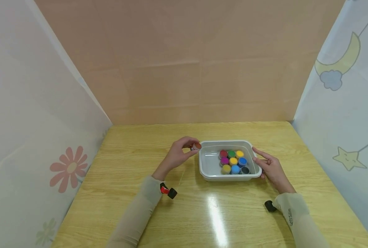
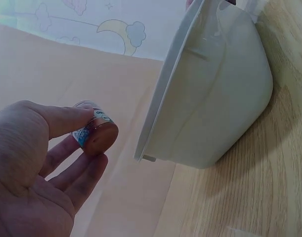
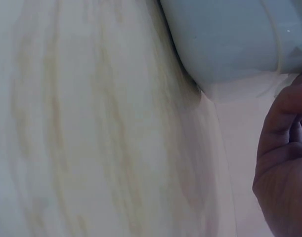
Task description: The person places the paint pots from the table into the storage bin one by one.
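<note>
My left hand (image 1: 178,154) pinches a small paint pot (image 2: 102,137) between thumb and fingers, just off the left rim of a white plastic tub (image 1: 210,177). The pot's end facing the left wrist camera is orange-brown, and a printed label wraps its side. At the tub's right end, my right hand (image 1: 273,169) grips the rim, thumb on top and other fingers lower down, partly hidden. Inside the tub, several paint pots (image 1: 233,161) with red, green, yellow, purple, blue and black tops stand grouped towards the right. The right wrist view shows curled fingers (image 3: 284,118) beside the tub's wall.
The tub stands on a wood-grain table (image 1: 140,148). A plain tan sheet (image 1: 171,69) rises behind the table. Patterned white sheets flank it, one with a pink flower (image 1: 71,167), the other with a moon (image 1: 342,62) and star.
</note>
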Tool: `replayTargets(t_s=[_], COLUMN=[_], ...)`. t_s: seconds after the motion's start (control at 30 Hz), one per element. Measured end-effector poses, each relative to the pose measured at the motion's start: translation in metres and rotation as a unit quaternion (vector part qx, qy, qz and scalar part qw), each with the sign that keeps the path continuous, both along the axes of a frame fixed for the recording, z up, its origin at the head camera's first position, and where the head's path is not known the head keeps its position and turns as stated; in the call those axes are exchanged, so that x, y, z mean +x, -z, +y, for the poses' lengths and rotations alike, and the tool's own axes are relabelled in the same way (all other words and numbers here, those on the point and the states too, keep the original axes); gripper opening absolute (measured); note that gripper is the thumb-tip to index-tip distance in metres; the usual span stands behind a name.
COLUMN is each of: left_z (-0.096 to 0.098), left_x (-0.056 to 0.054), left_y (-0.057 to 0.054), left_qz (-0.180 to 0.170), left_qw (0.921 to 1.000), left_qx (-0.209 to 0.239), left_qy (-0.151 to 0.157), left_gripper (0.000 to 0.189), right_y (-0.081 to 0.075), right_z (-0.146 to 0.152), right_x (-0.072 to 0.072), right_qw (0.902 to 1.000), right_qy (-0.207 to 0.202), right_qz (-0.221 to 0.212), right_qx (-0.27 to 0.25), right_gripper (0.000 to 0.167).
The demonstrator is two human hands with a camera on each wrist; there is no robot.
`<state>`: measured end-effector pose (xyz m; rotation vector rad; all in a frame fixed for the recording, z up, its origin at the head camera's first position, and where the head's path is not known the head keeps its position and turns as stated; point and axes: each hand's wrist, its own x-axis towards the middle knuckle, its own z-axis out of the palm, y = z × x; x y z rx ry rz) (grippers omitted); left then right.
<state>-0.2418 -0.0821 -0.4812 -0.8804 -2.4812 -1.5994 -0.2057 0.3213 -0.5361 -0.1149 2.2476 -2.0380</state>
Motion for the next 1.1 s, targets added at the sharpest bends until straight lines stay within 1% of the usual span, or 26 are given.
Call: replayTargets(t_s=[0.13,0.27,0.37,0.47,0.67,0.73,0.97,1.1], left_z=[0.006,0.012,0.017,0.021,0.030,0.033,0.039,0.042], left_x=[-0.001,-0.003,-0.005,-0.008,-0.014,-0.016,-0.022,-0.024], left_y=[0.000,-0.001,0.000,0.001,0.001,0.002,0.004,0.004], left_qz=[-0.002,0.000,0.001,0.001,0.003,0.010,0.052,0.066], left_qw=[1.0000,0.9999,0.9995,0.9991,0.9985,0.9979,0.9920,0.9876], left_qx=[0.007,-0.013,-0.032,-0.042,-0.048,-0.055,-0.112,-0.141], left_qy=[0.005,0.002,-0.004,-0.002,0.027,0.033,0.028,0.026], left_gripper=[0.043,0.048,0.044,0.039,0.036,0.035,0.035,0.033], right_y=[0.000,-0.001,-0.001,0.000,0.000,0.000,0.000,-0.001], right_z=[0.000,0.000,0.000,0.000,0.001,0.001,0.001,-0.001], right_x=[0.000,0.000,0.000,0.000,0.000,0.000,0.000,0.000], right_qw=[1.0000,1.0000,0.9999,0.9999,0.9999,0.9999,0.9999,1.0000], right_qy=[0.001,0.001,0.001,0.001,0.001,0.001,0.000,-0.001], right_qz=[-0.001,-0.005,-0.003,0.000,-0.005,-0.007,-0.010,-0.005], right_qx=[0.002,0.008,0.011,0.011,0.011,0.010,0.004,0.005], right_gripper=[0.056,0.056,0.056,0.056,0.057,0.058,0.058,0.058])
